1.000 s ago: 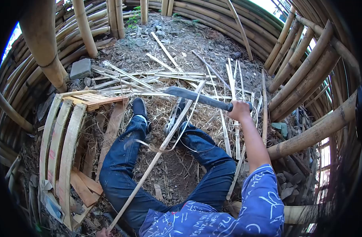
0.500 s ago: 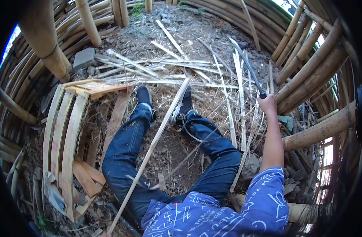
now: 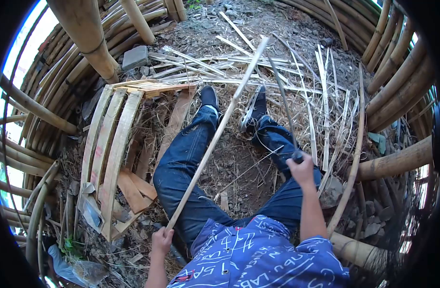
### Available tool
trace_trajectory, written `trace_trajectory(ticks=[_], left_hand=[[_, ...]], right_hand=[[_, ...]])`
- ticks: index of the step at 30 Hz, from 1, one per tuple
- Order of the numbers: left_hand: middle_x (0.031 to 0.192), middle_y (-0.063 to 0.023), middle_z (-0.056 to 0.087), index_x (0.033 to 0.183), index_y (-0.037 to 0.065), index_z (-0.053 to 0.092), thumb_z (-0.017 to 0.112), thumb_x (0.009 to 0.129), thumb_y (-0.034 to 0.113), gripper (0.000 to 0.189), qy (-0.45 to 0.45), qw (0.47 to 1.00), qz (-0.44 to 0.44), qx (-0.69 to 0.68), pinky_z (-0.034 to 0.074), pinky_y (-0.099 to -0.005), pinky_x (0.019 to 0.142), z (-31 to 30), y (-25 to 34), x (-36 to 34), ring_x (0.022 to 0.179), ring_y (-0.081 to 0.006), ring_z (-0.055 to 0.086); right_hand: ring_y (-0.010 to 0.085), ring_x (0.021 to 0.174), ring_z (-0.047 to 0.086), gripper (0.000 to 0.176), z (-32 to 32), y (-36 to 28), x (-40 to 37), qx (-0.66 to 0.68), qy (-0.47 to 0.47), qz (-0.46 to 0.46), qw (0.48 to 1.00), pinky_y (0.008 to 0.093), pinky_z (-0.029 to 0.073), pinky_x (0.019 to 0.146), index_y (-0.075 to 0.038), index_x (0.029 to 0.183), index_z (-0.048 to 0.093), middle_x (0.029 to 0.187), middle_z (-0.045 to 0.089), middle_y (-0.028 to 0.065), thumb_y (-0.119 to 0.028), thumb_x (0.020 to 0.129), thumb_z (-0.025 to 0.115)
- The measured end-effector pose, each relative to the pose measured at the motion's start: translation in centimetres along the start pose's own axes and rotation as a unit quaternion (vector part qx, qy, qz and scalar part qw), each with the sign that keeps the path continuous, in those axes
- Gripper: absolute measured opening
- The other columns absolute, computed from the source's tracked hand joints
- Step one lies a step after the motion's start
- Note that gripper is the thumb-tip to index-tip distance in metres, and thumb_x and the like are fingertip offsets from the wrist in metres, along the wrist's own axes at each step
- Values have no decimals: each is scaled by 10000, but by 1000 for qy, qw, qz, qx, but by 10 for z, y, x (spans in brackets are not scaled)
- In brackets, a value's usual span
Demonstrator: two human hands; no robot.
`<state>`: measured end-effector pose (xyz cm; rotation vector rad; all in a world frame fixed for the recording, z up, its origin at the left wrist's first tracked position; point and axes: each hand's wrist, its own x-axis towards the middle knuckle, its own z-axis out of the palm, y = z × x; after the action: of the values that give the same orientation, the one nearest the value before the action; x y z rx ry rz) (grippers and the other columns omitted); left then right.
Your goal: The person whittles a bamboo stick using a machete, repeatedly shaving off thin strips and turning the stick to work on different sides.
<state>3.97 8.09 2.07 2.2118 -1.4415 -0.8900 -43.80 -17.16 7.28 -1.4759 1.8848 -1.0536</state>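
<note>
Seated on the bare dirt ground (image 3: 234, 165), legs in dark blue jeans (image 3: 181, 163) stretched forward, black shoes (image 3: 209, 97) at the far end.

Left hand (image 3: 161, 241): clenched round the near end of a long pale split-bamboo strip (image 3: 217, 134), low, beside the left thigh. The strip's long axis runs from that hand up and to the right, diagonally over the left leg and between the shoes. Its far tip ends above the litter of loose split bamboo slats (image 3: 220, 62). The far end looks raised off the ground, but I can't be sure.

Right hand (image 3: 301, 169): closed on the handle of a long dark-bladed machete (image 3: 282, 105), above the right knee. The blade points away from the body and leans slightly left, seen nearly edge-on.

Key relation: strip and blade start well apart at the hands and converge towards their far ends. The blade tip sits just beside the strip near its tip, on its right side. Can't tell whether they touch. The machete hand is nearer to the middle of the strip; the left hand only has the butt end.

Around:
- curved frame of pale bamboo slats (image 3: 115, 144) lying to the left of the left leg
- grey stone block (image 3: 135, 56) beyond it
- thick round bamboo poles (image 3: 397, 161) stacked to the right
- blue shirt with white lettering (image 3: 258, 254) at the bottom of the view
</note>
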Motion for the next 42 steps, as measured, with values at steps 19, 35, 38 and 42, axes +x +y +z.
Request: trace_trajectory(ticks=[19, 35, 38, 42], left_hand=[[519, -171, 469, 658, -51, 519, 731, 875, 362, 512, 88, 988, 67, -105, 374, -385, 488, 23, 45, 36, 463, -211, 415], [746, -262, 640, 901, -38, 635, 666, 896, 383, 422, -44, 998, -17, -51, 500, -445, 666, -3, 83, 19, 735, -424, 652], [745, -267, 636, 899, -52, 625, 673, 894, 369, 424, -76, 995, -38, -59, 497, -440, 659, -8, 102, 21, 737, -412, 661], [756, -273, 637, 913, -59, 609, 684, 886, 368, 435, -116, 992, -22, -54, 496, -437, 655, 9, 110, 33, 744, -406, 667]], right_hand=[[64, 476, 517, 169, -6, -109, -90, 243, -70, 46, 966, 233, 390, 444, -47, 689, 567, 572, 541, -16, -35, 798, 695], [116, 547, 539, 249, 150, -89, -120, 117, -225, 22, 967, 319, 440, 539, -16, 759, 658, 578, 583, 44, -234, 771, 777], [219, 561, 617, 271, 174, -84, -120, 97, -235, 52, 966, 371, 479, 575, -31, 799, 683, 605, 625, 107, -281, 757, 780], [327, 652, 676, 326, 185, -73, -121, 49, -222, 60, 972, 438, 508, 625, -43, 828, 701, 660, 667, 145, -344, 742, 793]])
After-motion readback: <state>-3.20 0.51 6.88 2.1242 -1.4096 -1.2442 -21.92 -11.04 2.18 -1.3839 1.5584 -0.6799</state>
